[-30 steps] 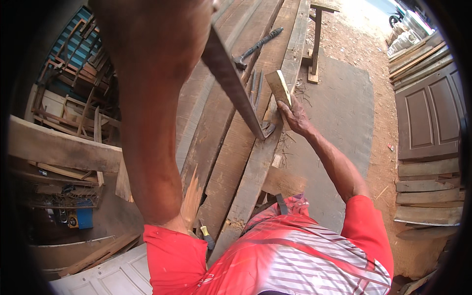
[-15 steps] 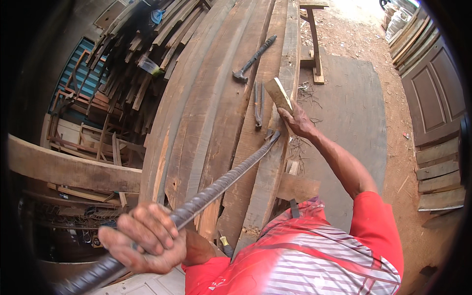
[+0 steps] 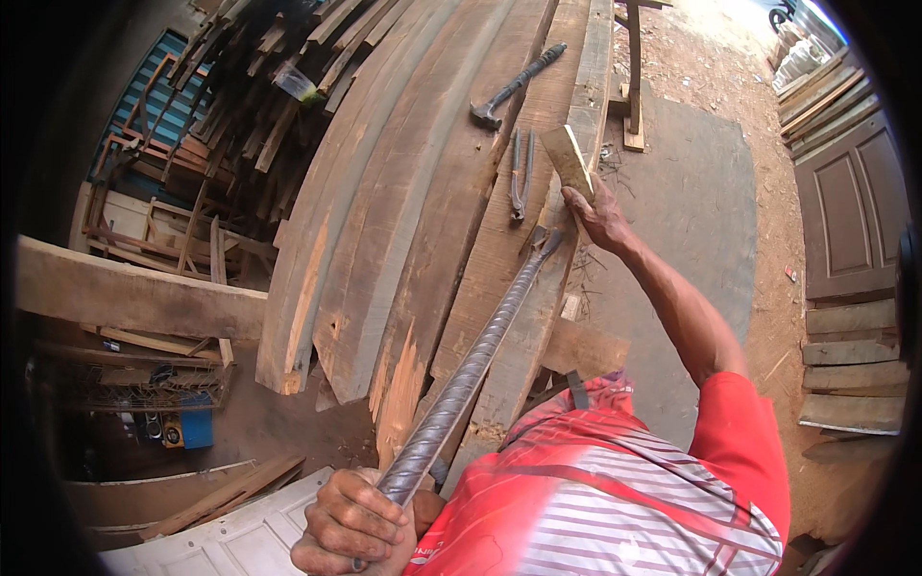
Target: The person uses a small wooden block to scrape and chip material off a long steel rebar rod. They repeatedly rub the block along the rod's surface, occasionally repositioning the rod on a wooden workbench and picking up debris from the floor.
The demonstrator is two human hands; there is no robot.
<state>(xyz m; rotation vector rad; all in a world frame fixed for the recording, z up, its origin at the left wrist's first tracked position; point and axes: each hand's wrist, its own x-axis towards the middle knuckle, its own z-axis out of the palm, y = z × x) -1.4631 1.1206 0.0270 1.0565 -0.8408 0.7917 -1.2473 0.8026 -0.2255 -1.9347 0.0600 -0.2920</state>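
Observation:
My left hand [image 3: 351, 526] is closed round the near end of a long ribbed steel bar [image 3: 475, 370]. The bar slants away across the planks, and its flattened far tip rests at the edge of a thick plank [image 3: 509, 298]. My right hand [image 3: 600, 216] grips a short wooden block [image 3: 569, 160], which stands tilted just beyond the bar's tip. Beside the block, a pair of pincers [image 3: 521, 178] lies on the plank. A dark claw hammer [image 3: 519, 84] lies farther off, its head toward me.
Long boards [image 3: 403, 173] lie side by side under the tools. Scrap timber [image 3: 259, 125] is piled at the far left, and a thick beam [image 3: 144, 293] crosses the left side. A flat sheet [image 3: 682, 230] covers ground to the right, near a panelled door [image 3: 850, 206]. A white panel [image 3: 230, 538] lies lower left.
My left hand has swung right and lower with the bar, which now points more steeply away from me. My right hand still grips the wooden block. The view has shifted slightly.

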